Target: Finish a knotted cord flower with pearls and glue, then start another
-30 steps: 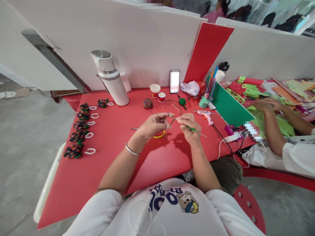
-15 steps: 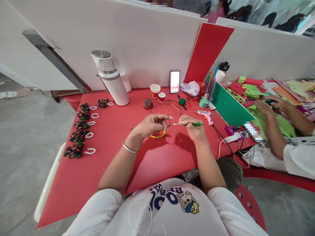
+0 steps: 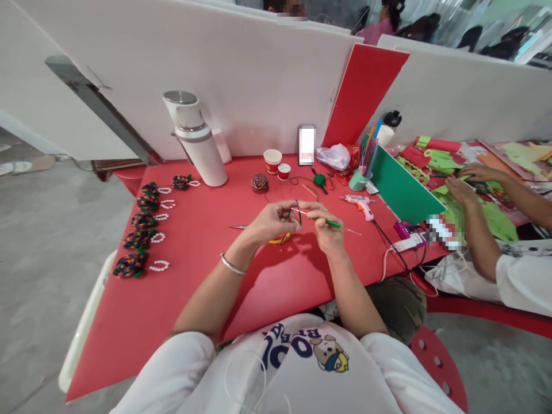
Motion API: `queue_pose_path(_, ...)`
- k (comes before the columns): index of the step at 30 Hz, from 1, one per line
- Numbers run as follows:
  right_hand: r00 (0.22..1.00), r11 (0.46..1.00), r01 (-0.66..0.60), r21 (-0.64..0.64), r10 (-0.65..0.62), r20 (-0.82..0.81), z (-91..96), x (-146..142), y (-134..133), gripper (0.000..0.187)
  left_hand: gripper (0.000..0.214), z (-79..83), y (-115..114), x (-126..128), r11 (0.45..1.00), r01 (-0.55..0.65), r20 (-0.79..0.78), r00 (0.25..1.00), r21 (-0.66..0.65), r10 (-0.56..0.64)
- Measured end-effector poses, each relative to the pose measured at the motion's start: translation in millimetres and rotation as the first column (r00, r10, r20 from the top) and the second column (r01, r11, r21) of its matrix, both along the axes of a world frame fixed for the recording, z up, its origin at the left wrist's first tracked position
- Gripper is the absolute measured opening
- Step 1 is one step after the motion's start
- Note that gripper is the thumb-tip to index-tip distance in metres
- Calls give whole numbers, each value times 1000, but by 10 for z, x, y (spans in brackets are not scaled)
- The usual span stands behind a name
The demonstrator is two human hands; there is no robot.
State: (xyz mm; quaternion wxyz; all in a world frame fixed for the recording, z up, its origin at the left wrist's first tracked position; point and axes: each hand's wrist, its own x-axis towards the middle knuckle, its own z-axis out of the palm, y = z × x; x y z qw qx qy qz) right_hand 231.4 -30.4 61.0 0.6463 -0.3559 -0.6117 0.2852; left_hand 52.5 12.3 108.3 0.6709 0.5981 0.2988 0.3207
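Observation:
My right hand (image 3: 328, 231) is closed around a green-handled crochet hook (image 3: 332, 223), its thin metal shaft reaching left toward the other hand. My left hand (image 3: 273, 221), with a silver bangle on the wrist, pinches dark yarn (image 3: 299, 217) that runs up over a raised finger. The hook's tip is at this yarn; whether it is through a loop I cannot tell. Below the left hand lies a yellow ring-shaped thing (image 3: 282, 237), partly hidden. Scissor-like metal points (image 3: 238, 227) stick out left of the wrist. Behind the hands sits a multicoloured yarn ball (image 3: 259, 183).
Several dark yarn pieces (image 3: 144, 221) with white bead loops (image 3: 159, 265) line the table's left side. A white flask (image 3: 200, 152), paper cup (image 3: 272, 161) and phone (image 3: 306, 145) stand at the back. Rightward are a pink glue gun (image 3: 360, 205), pen cup (image 3: 359, 179) and a co-worker's hands (image 3: 468, 187).
My right hand has moved left, closer to my left hand, and the crochet hook now tilts with its handle end lower. The view has shifted slightly.

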Motion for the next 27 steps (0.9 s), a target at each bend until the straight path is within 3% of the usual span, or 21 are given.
queue_pose_path(4, 999, 999, -43, 13, 43, -10, -11, -18, -1, 36, 57, 8, -11, 8, 1000, -2, 15, 1000, -12, 2)
queue_pose_path(11, 999, 999, 36, 1, -36, 14, -37, 4, -9, 41, 60, 58, -9, -39, 993, -116, 26, 993, 37, 115)
queue_pose_path(15, 992, 995, 67, 76, -74, 103, 17, -7, -49, 33, 58, 3, 23, -9, 979, -203, 149, 969, 21, 198)
queue_pose_path(19, 964, 983, 63, 175, -106, 245, 132, -11, -123, 17, 58, -47, 41, 27, 977, -215, 179, 961, 2, 211)
queue_pose_path(23, 898, 953, 130, 274, -230, 376, 191, -15, -172, 25, 55, -59, 43, 35, 974, -227, 172, 959, -19, 226)
queue_pose_path(27, 801, 879, 229, 419, -415, 432, 151, -26, -165, 33, 57, -82, 46, 69, 967, -251, 152, 955, -39, 254)
